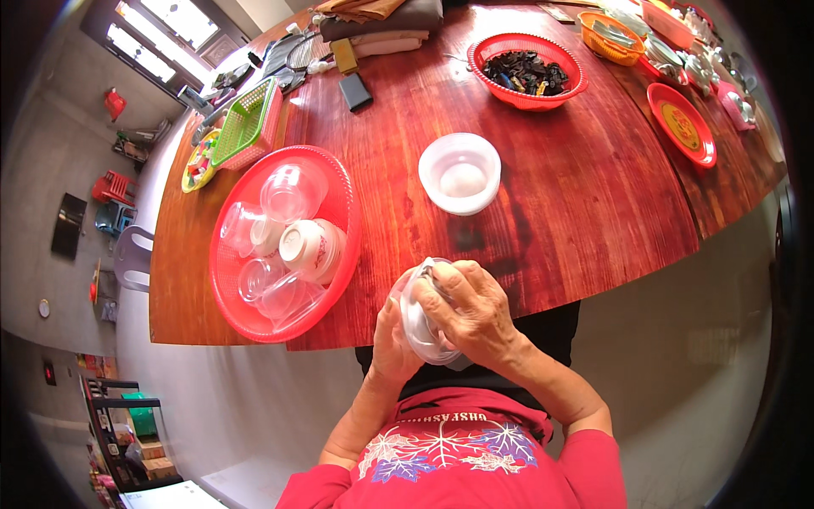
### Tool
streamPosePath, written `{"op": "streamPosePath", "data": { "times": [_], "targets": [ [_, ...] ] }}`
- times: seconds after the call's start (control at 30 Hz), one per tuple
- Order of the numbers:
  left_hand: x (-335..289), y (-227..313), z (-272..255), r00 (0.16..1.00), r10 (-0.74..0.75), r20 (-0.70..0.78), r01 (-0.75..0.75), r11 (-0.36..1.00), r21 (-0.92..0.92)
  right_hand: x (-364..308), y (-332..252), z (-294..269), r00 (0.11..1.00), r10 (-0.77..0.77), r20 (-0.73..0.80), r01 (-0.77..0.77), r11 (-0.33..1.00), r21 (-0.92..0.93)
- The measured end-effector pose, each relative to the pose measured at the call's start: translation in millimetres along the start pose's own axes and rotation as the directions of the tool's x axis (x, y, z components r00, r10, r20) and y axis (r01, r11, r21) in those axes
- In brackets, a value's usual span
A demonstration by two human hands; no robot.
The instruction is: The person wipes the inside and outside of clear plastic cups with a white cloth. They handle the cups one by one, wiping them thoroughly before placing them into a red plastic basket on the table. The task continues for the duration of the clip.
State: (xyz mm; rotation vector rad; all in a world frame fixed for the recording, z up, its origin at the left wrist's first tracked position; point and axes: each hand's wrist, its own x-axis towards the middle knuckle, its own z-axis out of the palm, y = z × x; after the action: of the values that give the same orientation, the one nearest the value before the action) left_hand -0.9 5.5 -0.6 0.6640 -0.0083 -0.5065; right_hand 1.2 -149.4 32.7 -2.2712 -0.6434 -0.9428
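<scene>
Just past the table's near edge, my left hand (395,341) grips a clear plastic bowl (417,327) from its left side, tilted with its mouth toward the right. My right hand (473,310) reaches over the bowl's rim, fingers bent into its mouth. Something whitish shows under those fingers, but I cannot make out what they hold. Beyond both hands stands a white bowl (433,188) with a pale round shape in its middle. To the left, a red plastic basket (348,293) carries several clear plastic bowls (288,299) and white patterned bowls (320,252).
At the far middle is a red basket of dark small items (526,75). A red plate (681,125) and orange basket (612,38) are at far right. Green and pink baskets (246,127), a dark box (355,92) and folded cloth (381,25) lie at far left.
</scene>
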Motion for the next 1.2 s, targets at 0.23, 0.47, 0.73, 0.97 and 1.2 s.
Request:
{"op": "streamPosePath", "data": {
  "times": [0.23, 0.47, 0.73, 0.97, 1.2],
  "targets": [
    [0.4, 0.1, 1.2, 0.994, 0.052, -0.093, -0.041, 0.992, 0.12, -15.4, 7.1, 13.8, 0.957, -0.009, 0.289, -0.014, 0.997, 0.076],
    [0.6, 2.1, -8.3, 0.997, -0.056, 0.046, 0.048, 0.987, 0.156, -26.1, 7.2, -3.3, 0.866, -0.061, 0.496, -0.329, 0.677, 0.658],
    [-5.0, 0.5, -8.7, 0.994, -0.1, 0.036, 0.103, 0.99, -0.092, -4.8, -2.5, 2.5, 0.879, 0.436, 0.194, -0.448, 0.612, 0.651],
    [-2.5, 4.7, -0.1, 0.998, -0.058, -0.009, 0.059, 0.97, 0.236, -7.8, -8.1, 13.1, 0.965, 0.119, 0.233, -0.255, 0.63, 0.733],
    [5.5, 13.2, -8.2, 0.996, -0.08, 0.027, 0.08, 0.997, -0.006, -20.0, 11.2, -32.6, 0.818, -0.12, 0.562, -0.467, 0.432, 0.772]
  ]
}}
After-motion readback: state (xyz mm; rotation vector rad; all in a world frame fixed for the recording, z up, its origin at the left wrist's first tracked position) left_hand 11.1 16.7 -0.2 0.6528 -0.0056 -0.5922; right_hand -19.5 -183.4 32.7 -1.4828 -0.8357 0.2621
